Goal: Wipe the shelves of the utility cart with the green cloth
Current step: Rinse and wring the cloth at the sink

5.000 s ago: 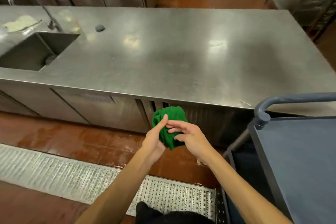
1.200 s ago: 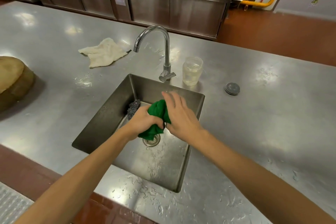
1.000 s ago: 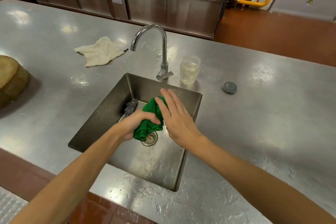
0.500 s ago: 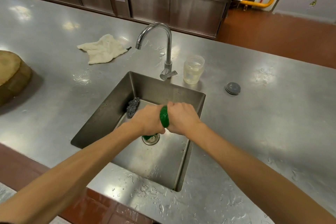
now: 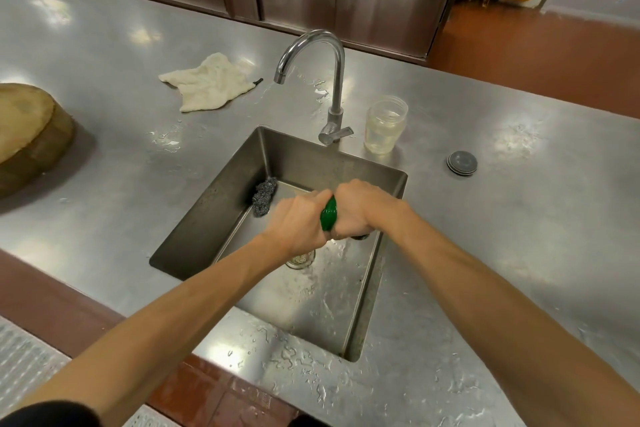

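1. Twisted, wet green cloth (image 5: 328, 217) squeezed between both fists above the rectangular stainless steel sink (image 5: 239, 180), over the round drain (image 5: 300, 257).
2. Left hand (image 5: 298, 224) clenched around one end of it, fingers curled under and hidden.
3. Right hand (image 5: 363, 210) clenched on the other end (only a narrow green band visible between the knuckles).
4. Grey steel wool scourer (image 5: 265, 196) in the basin's far left corner.
5. Curved chrome tap (image 5: 325, 80) behind, beside a clear plastic jar (image 5: 385, 124).
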